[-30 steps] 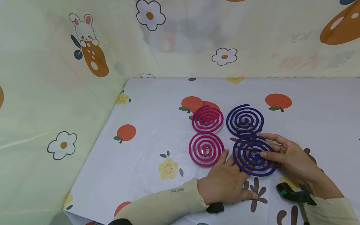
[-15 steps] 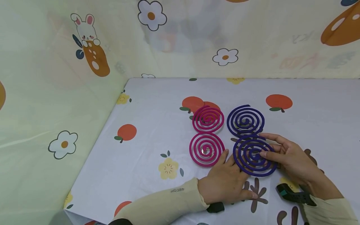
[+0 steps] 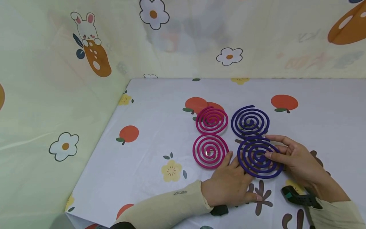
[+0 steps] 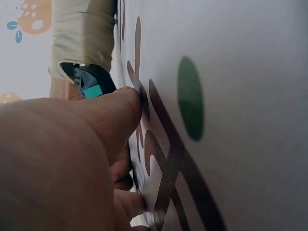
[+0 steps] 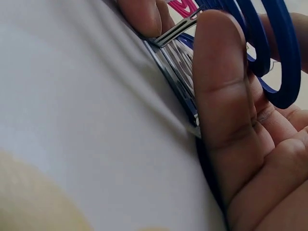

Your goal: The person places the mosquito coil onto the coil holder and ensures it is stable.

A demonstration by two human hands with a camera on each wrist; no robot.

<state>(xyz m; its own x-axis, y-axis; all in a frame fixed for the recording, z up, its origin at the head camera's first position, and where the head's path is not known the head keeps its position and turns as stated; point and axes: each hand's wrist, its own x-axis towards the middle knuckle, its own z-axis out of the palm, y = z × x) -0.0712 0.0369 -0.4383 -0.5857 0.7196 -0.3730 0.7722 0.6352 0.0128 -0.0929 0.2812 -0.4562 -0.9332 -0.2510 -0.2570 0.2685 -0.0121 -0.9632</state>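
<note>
Two blue mosquito coils lie one behind the other on the table. My right hand [image 3: 300, 165] pinches the near blue coil [image 3: 259, 160], with its thumb at the centre and forefinger by the upper edge. In the right wrist view, a flat metal coil stand [image 5: 175, 72] shows beneath the coil, its narrow tongue tilted up near the thumb tip. Behind the held coil lies the far blue coil [image 3: 250, 123]. My left hand [image 3: 228, 184] rests flat, fingers spread, some fingertips hidden behind the held coil. A near pink coil [image 3: 210, 150] touches its fingertip side.
The far pink coil [image 3: 211, 120] lies behind the near pink one. A white cloth with printed fruit and flowers covers the table [image 3: 160, 117]. Patterned curtains [image 3: 183, 41] stand at the back and left. A dark band [image 3: 300, 197] sits on the right wrist.
</note>
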